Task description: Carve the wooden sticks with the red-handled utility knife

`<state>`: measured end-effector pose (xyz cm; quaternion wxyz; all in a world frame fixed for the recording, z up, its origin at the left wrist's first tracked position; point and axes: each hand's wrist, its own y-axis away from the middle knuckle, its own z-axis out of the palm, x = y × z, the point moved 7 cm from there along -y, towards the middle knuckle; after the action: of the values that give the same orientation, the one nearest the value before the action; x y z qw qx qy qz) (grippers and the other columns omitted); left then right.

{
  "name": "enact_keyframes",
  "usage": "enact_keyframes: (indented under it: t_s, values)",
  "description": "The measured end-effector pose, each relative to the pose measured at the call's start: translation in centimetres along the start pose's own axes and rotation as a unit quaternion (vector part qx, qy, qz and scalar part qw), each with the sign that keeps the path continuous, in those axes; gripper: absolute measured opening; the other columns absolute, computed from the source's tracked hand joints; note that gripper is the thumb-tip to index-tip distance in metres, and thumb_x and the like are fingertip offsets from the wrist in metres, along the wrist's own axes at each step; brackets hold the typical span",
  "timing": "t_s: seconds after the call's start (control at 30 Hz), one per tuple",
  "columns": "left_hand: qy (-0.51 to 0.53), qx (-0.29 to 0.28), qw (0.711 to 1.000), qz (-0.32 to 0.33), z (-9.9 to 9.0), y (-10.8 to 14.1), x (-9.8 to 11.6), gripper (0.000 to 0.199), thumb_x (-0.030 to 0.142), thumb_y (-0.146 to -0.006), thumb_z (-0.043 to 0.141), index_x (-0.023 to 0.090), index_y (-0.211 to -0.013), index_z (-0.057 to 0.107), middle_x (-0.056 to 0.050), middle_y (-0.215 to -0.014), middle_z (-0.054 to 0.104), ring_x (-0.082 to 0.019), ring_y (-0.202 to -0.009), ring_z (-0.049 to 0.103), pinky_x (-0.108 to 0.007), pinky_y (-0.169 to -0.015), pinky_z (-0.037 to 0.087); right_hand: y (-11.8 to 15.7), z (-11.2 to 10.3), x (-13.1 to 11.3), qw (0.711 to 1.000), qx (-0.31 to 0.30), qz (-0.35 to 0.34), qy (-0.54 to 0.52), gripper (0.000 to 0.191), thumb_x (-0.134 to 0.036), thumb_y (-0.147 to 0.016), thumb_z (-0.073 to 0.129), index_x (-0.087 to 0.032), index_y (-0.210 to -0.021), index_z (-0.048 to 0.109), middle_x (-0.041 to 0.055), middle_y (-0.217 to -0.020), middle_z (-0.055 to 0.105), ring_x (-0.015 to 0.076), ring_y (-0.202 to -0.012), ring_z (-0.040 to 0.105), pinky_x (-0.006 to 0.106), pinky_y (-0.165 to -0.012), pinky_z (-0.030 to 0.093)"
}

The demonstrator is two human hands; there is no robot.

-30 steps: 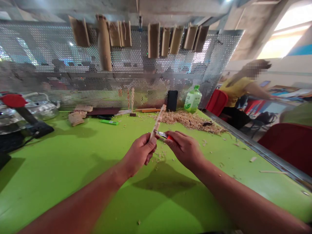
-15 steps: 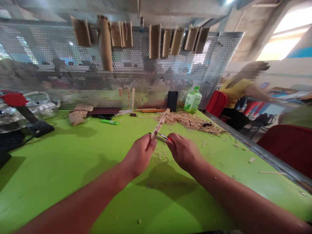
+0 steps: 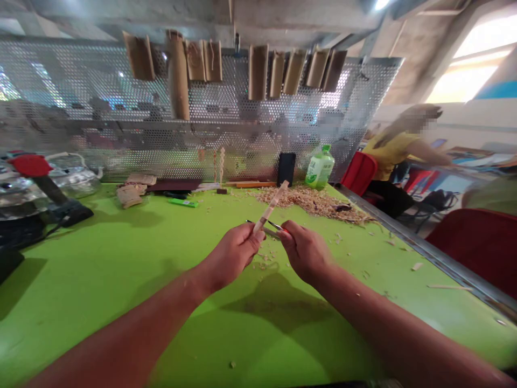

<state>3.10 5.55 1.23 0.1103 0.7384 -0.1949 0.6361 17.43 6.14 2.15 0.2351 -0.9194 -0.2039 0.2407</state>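
Note:
My left hand [image 3: 230, 254] is closed around the lower end of a pale wooden stick [image 3: 275, 202], which tilts up and to the right. In my right hand [image 3: 307, 252], fingers wrapped, is a carving knife [image 3: 276, 225] with a bit of red handle showing. Its blade points left at the stick, just above my left thumb; whether the edge touches the wood I cannot tell. A thin greyish bar with a dark tip shows behind my left hand, mostly hidden. Small wood chips [image 3: 264, 258] lie on the green tabletop [image 3: 133, 280] between my hands.
Wood shavings [image 3: 315, 202] are heaped behind my right hand. A green-capped bottle [image 3: 320, 167], a black upright box [image 3: 286, 168] and carved sticks [image 3: 222, 164] stand along the perforated panel [image 3: 145, 134]. Metal kettles [image 3: 76, 178] are at left. A person in yellow [image 3: 390, 153] sits at right.
The stick has turned a little and leans further right. My left hand has shifted slightly right, and the knife hand barely moved. The whole view has shifted slightly.

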Motion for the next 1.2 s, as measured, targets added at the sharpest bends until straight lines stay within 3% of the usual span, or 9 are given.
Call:
enact_keyframes:
  t_s: [0.1, 0.3, 0.47, 0.57, 0.67, 0.8, 0.9, 1.07, 1.2]
  values:
    - [-0.073, 0.043, 0.996, 0.033, -0.6, 0.0, 0.5, 0.028, 0.046, -0.092, 0.047, 0.02, -0.081, 0.049, 0.006, -0.057, 0.036, -0.01, -0.048, 0.031, -0.024, -0.048, 0.023, 0.0, 0.1, 0.0, 1.0, -0.002, 0.009, 0.001, 0.042, -0.049, -0.099, 0.028, -0.021, -0.074, 0.047, 0.0005, -0.058, 0.051, 0.0133, -0.049, 0.04, 0.026, -0.05, 0.02]
    - [-0.33, 0.174, 0.926, 0.062, -2.3, 0.3, 1.2, 0.013, 0.027, -0.088, 0.054, 0.02, -0.077, 0.05, 0.002, -0.059, 0.043, -0.011, -0.05, 0.029, -0.028, -0.054, 0.015, 0.2, 1.2, 0.0, 0.997, -0.054, 0.057, 0.014, 0.043, -0.051, -0.099, 0.026, -0.022, -0.075, 0.047, 0.0007, -0.058, 0.052, 0.0135, -0.047, 0.04, 0.026, -0.048, 0.019]
    - [-0.125, 0.071, 0.99, 0.012, -1.0, -0.1, 0.2, 0.027, 0.042, -0.091, 0.048, 0.021, -0.075, 0.045, 0.005, -0.057, 0.038, -0.01, -0.047, 0.032, -0.024, -0.048, 0.022, 0.1, 0.8, -0.1, 0.998, -0.035, 0.049, 0.0, 0.041, -0.05, -0.099, 0.027, -0.022, -0.073, 0.043, -0.0002, -0.057, 0.049, 0.0134, -0.048, 0.04, 0.025, -0.049, 0.02]
    - [0.009, -0.006, 0.999, -0.04, 0.3, 0.0, -0.6, 0.03, 0.051, -0.092, 0.043, 0.021, -0.086, 0.045, 0.009, -0.056, 0.029, -0.008, -0.042, 0.025, -0.022, -0.043, 0.023, 0.1, 0.4, -0.1, 0.999, -0.02, 0.038, -0.004, 0.04, -0.049, -0.099, 0.026, -0.022, -0.073, 0.041, -0.0001, -0.057, 0.049, 0.0136, -0.048, 0.04, 0.025, -0.049, 0.02]
    - [-0.072, 0.02, 0.997, -0.015, -0.1, 0.0, -0.4, 0.029, 0.048, -0.094, 0.041, 0.021, -0.084, 0.045, 0.007, -0.058, 0.033, -0.009, -0.045, 0.03, -0.023, -0.045, 0.026, 0.1, 0.5, -0.1, 0.999, -0.024, 0.043, 0.002, 0.04, -0.049, -0.099, 0.026, -0.022, -0.074, 0.042, 0.0001, -0.057, 0.049, 0.0134, -0.048, 0.039, 0.025, -0.049, 0.019]
    - [-0.389, 0.119, 0.913, 0.031, -1.3, 0.2, 0.8, 0.019, 0.031, -0.095, 0.04, 0.018, -0.087, 0.051, 0.0, -0.064, 0.049, -0.013, -0.053, 0.041, -0.027, -0.052, 0.026, 0.4, 1.3, 0.0, 0.997, -0.052, 0.057, 0.002, 0.041, -0.049, -0.099, 0.026, -0.022, -0.075, 0.044, -0.0001, -0.058, 0.05, 0.0127, -0.047, 0.038, 0.025, -0.049, 0.019]
    - [-0.475, 0.126, 0.871, 0.017, -1.6, 0.2, 1.1, 0.016, 0.025, -0.095, 0.04, 0.017, -0.095, 0.053, -0.001, -0.067, 0.052, -0.014, -0.055, 0.043, -0.029, -0.054, 0.025, 0.4, 1.8, 0.3, 0.995, -0.066, 0.074, 0.009, 0.041, -0.049, -0.1, 0.026, -0.022, -0.076, 0.045, -0.0003, -0.058, 0.05, 0.0125, -0.047, 0.038, 0.026, -0.049, 0.018]
    - [-0.194, 0.051, 0.98, -0.005, -1.2, 0.1, 0.4, 0.026, 0.041, -0.094, 0.042, 0.019, -0.08, 0.046, 0.005, -0.06, 0.038, -0.009, -0.049, 0.034, -0.024, -0.048, 0.027, 0.1, 1.3, 0.0, 0.998, -0.04, 0.055, -0.012, 0.042, -0.051, -0.099, 0.026, -0.022, -0.075, 0.043, -0.0003, -0.058, 0.049, 0.0128, -0.048, 0.04, 0.025, -0.049, 0.019]
    - [0.025, -0.038, 0.997, -0.054, 0.3, 0.3, -0.5, 0.031, 0.052, -0.092, 0.041, 0.021, -0.094, 0.046, 0.009, -0.06, 0.029, -0.007, -0.042, 0.023, -0.022, -0.039, 0.022, 0.0, 0.6, -0.1, 0.999, -0.009, 0.035, -0.033, 0.042, -0.052, -0.098, 0.026, -0.022, -0.073, 0.041, -0.0009, -0.056, 0.047, 0.0131, -0.049, 0.04, 0.025, -0.05, 0.021]
